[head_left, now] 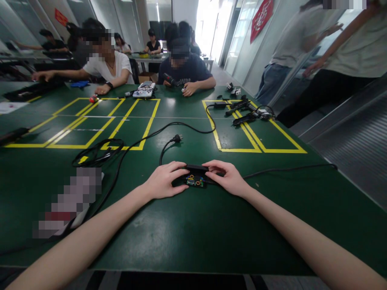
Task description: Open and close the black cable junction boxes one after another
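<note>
Green counter (169, 237) carries one exposed circuit board (195, 182), bearing two copper-coloured ring coils (198, 183), and one narrow black casing (198, 167) just beyond it. Both lie between the two hands, at the middle of the near side. Their long axis runs left to right, one end pointing towards each hand. The left hand (166, 180) has its grip closed on the casing's left end, thumb beside the board; the right hand (226, 177) pinches its right end. Beyond the left hand, one power plug (177, 138) points its prongs rightward; one coiled cable (98, 153) lies farther left.
</note>
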